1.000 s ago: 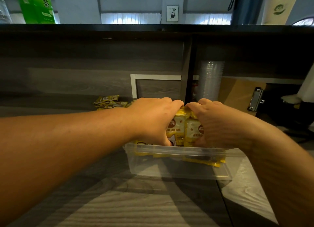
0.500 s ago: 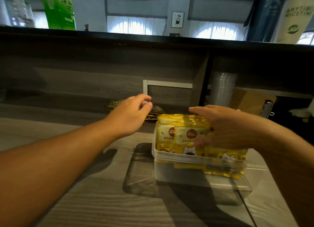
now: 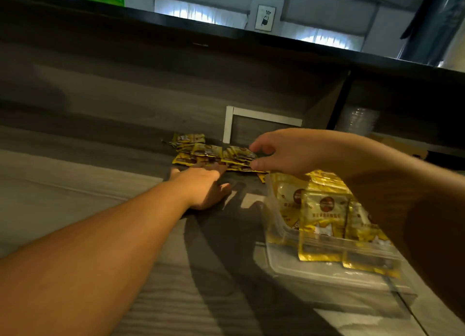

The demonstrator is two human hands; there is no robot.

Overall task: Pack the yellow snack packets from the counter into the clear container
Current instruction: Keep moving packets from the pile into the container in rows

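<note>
We see a grey wood-grain counter (image 3: 105,184). On it lies a loose pile of yellow snack packets (image 3: 211,155) against the back panel, and the clear container (image 3: 327,280) stands near its right edge.

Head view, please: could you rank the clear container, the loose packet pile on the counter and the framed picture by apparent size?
1. clear container, though nearest the camera
2. loose packet pile
3. framed picture, farthest away, so true size is unsure
</note>
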